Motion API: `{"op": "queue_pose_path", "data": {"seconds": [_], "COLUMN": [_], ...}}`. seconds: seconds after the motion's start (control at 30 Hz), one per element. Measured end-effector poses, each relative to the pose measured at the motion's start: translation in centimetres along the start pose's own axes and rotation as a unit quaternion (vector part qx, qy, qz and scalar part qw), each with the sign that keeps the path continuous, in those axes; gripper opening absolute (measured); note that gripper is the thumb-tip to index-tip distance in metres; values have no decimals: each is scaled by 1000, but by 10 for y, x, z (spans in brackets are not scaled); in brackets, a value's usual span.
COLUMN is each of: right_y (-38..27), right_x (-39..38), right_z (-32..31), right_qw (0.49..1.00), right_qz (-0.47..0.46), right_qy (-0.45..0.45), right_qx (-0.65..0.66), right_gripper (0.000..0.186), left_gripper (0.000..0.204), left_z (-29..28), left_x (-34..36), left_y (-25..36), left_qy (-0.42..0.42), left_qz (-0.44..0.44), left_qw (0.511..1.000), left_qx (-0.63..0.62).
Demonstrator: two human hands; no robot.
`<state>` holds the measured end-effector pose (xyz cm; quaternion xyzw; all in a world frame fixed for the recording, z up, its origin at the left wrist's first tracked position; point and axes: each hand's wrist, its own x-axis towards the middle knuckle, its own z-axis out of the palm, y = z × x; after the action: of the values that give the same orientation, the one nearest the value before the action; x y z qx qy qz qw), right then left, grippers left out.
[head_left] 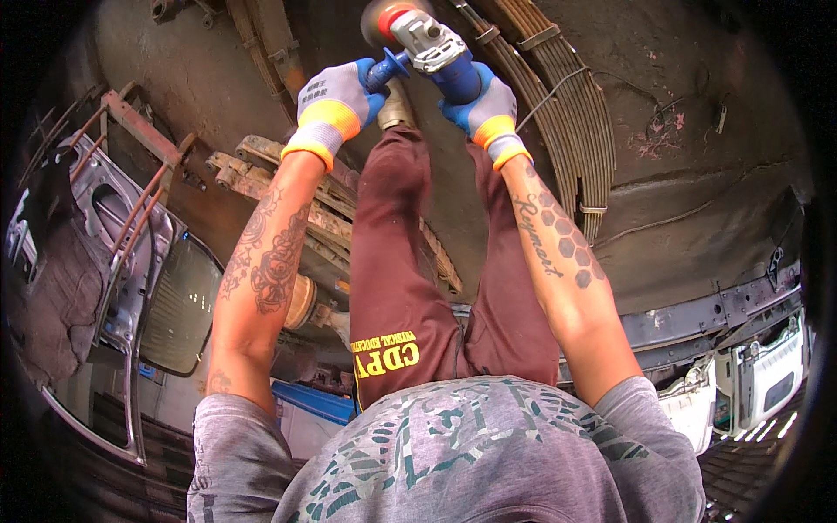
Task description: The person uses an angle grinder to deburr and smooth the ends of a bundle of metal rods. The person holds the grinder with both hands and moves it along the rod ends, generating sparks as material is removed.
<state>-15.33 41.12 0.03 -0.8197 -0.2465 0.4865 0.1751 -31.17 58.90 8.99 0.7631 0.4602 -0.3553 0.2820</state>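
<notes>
Up top, my left hand (336,91) and right hand (490,103) wrap fingers round the angle grinder (433,48); the cord (554,88), crossing leaf springs (588,148), could snag.

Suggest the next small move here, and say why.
Perhaps shift the grey-and-blue-gloved right hand slightly away from the thin grey cable: in this view it reaches that glove's cuff and crosses the curved brown metal strips, while both hands grip the blue-and-silver angle grinder.
</notes>
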Motion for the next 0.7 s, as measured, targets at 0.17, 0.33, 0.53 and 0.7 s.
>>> {"op": "queue_pose_path", "data": {"seconds": [0.17, 0.33, 0.53, 0.7], "right_y": [11, 14, -18, 24], "right_x": [-5, 9, 36, 76], "right_z": [4, 12, 30, 68], "right_qw": [997, 992, 984, 967], "right_qz": [-10, -51, -42, -55], "right_qy": [57, 108, 168, 219], "right_qx": [41, 32, 38, 116], "right_gripper": [68, 66, 63, 59], "left_gripper": [28, 35, 35, 24], "left_z": [1, -18, -49, -44], "left_x": [10, 32, 57, 84], "left_y": [-5, -13, -36, -11], "left_qy": [29, 47, 54, 127], "left_qz": [67, 146, 167, 269], "left_qw": [997, 988, 984, 952], "left_qx": [3, 16, 21, 66]}}
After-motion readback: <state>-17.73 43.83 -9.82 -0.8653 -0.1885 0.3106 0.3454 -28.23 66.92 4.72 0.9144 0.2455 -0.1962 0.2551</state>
